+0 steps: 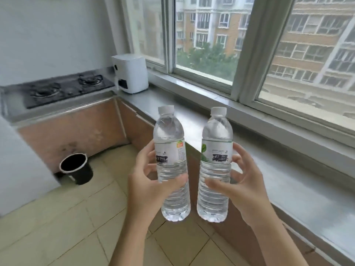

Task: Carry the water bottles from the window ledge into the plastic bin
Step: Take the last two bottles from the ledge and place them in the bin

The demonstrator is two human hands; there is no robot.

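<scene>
two bare forearms come up from the bottom edge, each ending in a bare hand. no sleeve, cuff or glove covers either arm as far down as the view reaches, so whatever is worn on the upper body cannot be told. the left hand shows no ring, band or watch on its fingers or wrist, and its nails are short and unpainted. the right hand is likewise plain, with no ring, strap or mark on the wrist or the fingers, and short nails. both forearms are slim and smooth, without visible tattoos, plasters or other markings. the rest of the person is out of sight.
</scene>
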